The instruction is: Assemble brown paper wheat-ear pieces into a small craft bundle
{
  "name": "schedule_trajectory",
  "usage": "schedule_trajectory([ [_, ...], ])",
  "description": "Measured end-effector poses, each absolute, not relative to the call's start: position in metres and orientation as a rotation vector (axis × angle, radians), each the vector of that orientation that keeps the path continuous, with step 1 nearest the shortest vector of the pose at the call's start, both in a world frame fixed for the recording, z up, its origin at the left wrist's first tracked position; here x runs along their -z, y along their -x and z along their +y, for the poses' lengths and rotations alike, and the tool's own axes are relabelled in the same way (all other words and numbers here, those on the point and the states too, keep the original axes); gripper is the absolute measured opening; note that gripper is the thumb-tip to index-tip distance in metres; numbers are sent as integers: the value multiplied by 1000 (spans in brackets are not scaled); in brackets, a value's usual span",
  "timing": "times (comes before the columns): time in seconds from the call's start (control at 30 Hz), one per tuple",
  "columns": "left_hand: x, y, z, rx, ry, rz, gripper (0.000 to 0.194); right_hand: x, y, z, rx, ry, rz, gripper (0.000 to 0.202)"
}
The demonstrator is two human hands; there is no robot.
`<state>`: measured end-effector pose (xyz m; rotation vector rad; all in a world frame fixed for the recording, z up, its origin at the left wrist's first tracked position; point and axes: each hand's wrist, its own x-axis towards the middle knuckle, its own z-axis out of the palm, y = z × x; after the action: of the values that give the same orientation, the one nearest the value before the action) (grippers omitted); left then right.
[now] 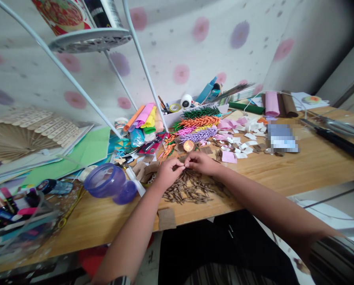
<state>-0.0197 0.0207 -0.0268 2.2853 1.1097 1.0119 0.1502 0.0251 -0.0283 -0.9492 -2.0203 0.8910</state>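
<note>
My left hand (170, 172) and my right hand (199, 163) meet fingertip to fingertip near the table's front edge. Both are pinched closed, and whatever lies between the fingertips is too small to name. Beneath and in front of them spreads a pile of small brown twisted paper pieces (191, 190). A brown paper square (166, 219) hangs over the table's front edge. Behind the hands sits a small round tan-orange object (189, 146), with twisted paper sprigs in orange (199, 121), purple (198, 134) and green (201, 112) beyond it.
Left of my hands are a purple clear jar (101, 181), yellow scissors (71, 208) and a box of markers (19, 221). White and pink paper scraps (239, 146) lie to the right, near black-handled tongs (337, 140). A white rack (90, 39) stands at the back left.
</note>
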Motion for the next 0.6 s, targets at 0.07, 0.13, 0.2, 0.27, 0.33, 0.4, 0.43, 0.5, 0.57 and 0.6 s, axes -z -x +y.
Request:
schedule_trajectory([
  [0.07,25,19,19,-1035,-2358,1098,6,30,-148,25,-984,964,-1971,10],
  [0.13,23,17,18,-1051,-2381,1103,7,31,-145,25,-1042,956,-1919,9],
  [0.2,21,17,16,-1044,-2346,1123,5,31,-143,24,-1026,935,-1894,8],
  [0.27,20,18,15,-1013,-2262,1140,2,30,-142,22,-960,915,-1902,6],
  [0.33,20,20,16,-979,-2146,1113,9,28,-142,21,-883,894,-1924,6],
  [0.4,21,23,18,-923,-2058,1056,15,25,-143,20,-805,865,-1954,6],
  [0.43,22,24,19,-885,-2033,1038,20,25,-143,19,-767,853,-1968,6],
  [0.5,23,26,21,-801,-2023,1045,30,24,-144,19,-706,844,-1996,5],
  [0.57,23,27,21,-744,-2041,1075,33,25,-145,20,-670,851,-2017,6],
  [0.6,22,27,22,-732,-2056,1089,31,26,-145,21,-661,857,-2025,6],
])
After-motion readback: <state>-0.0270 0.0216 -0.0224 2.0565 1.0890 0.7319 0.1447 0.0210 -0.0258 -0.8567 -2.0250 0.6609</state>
